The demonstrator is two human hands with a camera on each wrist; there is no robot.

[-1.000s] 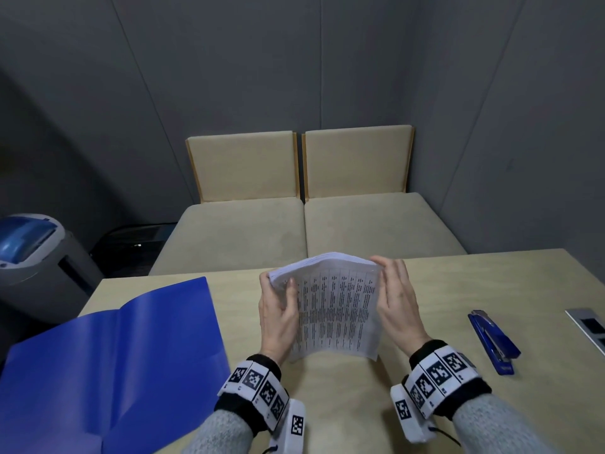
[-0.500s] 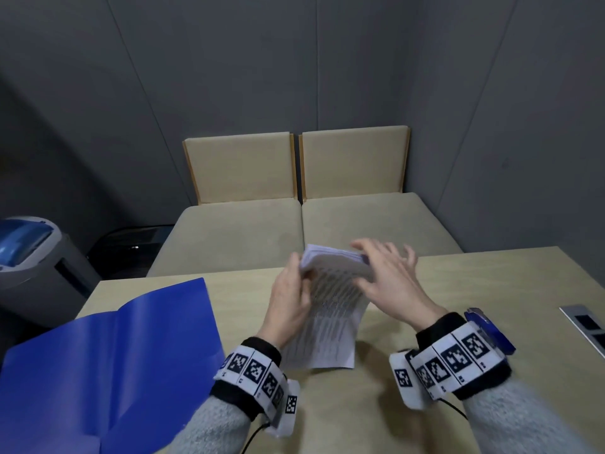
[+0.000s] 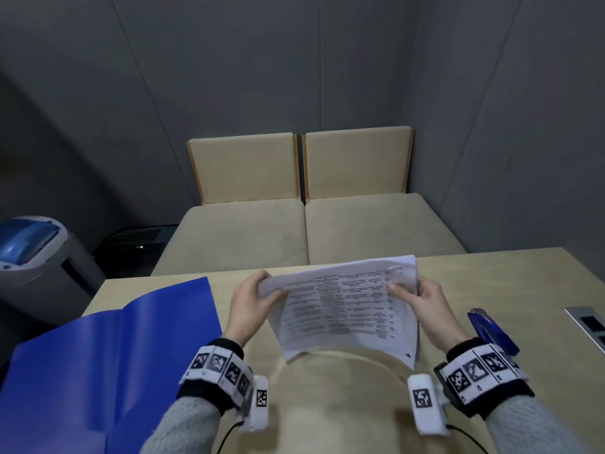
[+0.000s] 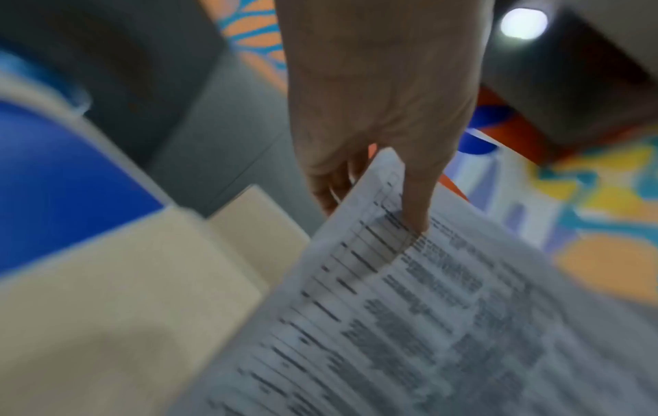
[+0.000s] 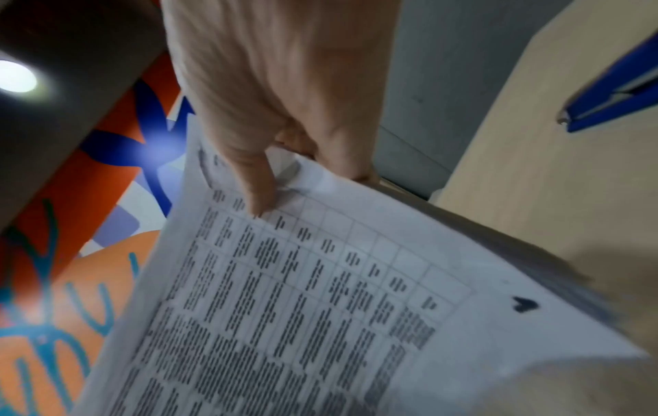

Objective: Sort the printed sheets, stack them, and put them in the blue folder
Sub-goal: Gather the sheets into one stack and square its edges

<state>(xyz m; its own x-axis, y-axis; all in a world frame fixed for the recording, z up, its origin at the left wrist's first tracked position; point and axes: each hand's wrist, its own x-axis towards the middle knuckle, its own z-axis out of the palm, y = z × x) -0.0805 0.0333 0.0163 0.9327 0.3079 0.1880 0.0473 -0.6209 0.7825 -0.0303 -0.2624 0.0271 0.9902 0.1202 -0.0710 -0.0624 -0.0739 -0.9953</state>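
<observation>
Printed sheets (image 3: 347,309): one gathered bundle, now turned broadside and held above the table (image 3: 491,283) by its two upper corners, where a second ago it stood upright with its lower edge on the tabletop, gripped along its sides. Left hand (image 3: 250,303) pinches the left corner, thumb on the printed face; right hand (image 3: 422,301) pinches the right corner likewise. Blue folder (image 3: 108,352): lies open at left, well apart and without sheets; squaring appears finished, insertion judged next.
</observation>
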